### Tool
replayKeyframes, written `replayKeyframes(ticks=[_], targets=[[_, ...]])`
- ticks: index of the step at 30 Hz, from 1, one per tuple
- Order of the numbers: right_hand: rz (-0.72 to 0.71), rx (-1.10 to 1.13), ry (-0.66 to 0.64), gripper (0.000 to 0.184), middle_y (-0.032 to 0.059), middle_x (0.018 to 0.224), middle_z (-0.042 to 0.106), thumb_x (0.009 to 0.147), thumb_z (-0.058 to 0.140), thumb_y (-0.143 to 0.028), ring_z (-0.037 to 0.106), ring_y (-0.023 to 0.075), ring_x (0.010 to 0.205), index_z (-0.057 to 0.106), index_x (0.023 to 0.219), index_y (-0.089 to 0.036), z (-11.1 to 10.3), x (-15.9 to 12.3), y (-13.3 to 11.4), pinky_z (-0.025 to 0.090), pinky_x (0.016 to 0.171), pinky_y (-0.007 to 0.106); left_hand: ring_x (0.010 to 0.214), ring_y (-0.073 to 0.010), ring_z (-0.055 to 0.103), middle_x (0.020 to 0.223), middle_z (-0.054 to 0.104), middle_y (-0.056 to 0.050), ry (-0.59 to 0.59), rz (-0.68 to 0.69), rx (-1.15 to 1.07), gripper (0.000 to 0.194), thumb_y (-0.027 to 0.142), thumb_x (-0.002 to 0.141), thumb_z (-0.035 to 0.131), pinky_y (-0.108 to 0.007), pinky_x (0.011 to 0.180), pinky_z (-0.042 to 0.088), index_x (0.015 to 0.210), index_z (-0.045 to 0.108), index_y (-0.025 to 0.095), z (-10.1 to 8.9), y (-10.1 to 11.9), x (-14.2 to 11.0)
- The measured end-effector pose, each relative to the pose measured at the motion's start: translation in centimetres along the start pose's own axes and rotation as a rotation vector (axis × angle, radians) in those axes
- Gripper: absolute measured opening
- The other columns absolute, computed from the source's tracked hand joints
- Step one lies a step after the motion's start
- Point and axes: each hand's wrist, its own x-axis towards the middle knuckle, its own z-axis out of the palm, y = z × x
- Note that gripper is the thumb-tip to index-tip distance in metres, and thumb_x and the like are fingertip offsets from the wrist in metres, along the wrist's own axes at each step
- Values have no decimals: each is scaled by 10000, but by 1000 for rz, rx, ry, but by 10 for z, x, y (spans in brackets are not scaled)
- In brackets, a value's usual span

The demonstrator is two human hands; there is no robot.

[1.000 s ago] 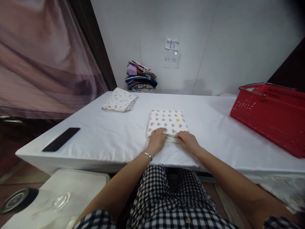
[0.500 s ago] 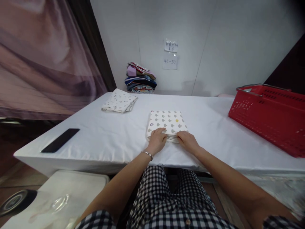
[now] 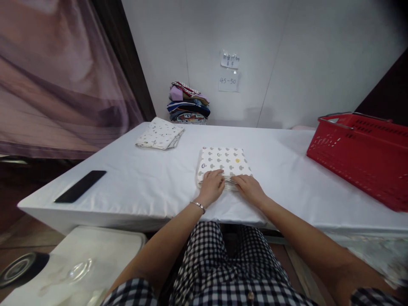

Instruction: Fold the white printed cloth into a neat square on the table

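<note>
A folded white cloth [image 3: 223, 159] with grey, mushroom-like prints lies flat in front of me near the table's front edge. My left hand [image 3: 212, 185] grips its near edge, fingers on top and thumb at the folded layers. To the right, my right hand [image 3: 250, 187] pinches the same near edge, its fingertips close to those of the left. The layers between the two hands are slightly lifted. The undersides of both hands' grips are hidden.
Another folded white cloth [image 3: 161, 134] with small prints lies at the back left. A black flat object [image 3: 81, 187] rests near the left edge. A red basket [image 3: 360, 157] stands on the right. Behind the white table [image 3: 143, 182] is a stack of folded fabrics [image 3: 188, 106].
My right hand has shifted slightly left along the cloth's near edge, closer to my left hand. The cloth stays in place.
</note>
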Motion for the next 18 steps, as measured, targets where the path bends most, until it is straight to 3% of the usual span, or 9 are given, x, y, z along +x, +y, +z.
replayKeyframes(ticks=[9,14,18], targets=[[12,-64,-45,383,71,973,648,860,387,-108,570,207,873,494,1217,-198,6,-5,9,418,753,323,1061,-186,524,1255,533,-59,-22,210,236,193,159,888,402,-354,923,388,927,589,186,8,-13,-13],[10,-58,-68,408,77,998,644,851,368,-90,563,202,883,494,1224,-196,6,-5,10,418,753,321,937,-175,554,998,627,-54,-53,226,257,185,113,871,409,-344,906,385,918,575,179,12,-16,-9],[15,-49,-81,391,73,980,644,859,370,-107,555,208,892,507,1210,-211,6,-6,9,410,771,334,864,-170,556,844,613,-45,-73,225,273,187,79,860,393,-341,903,377,866,557,168,14,-17,-7]])
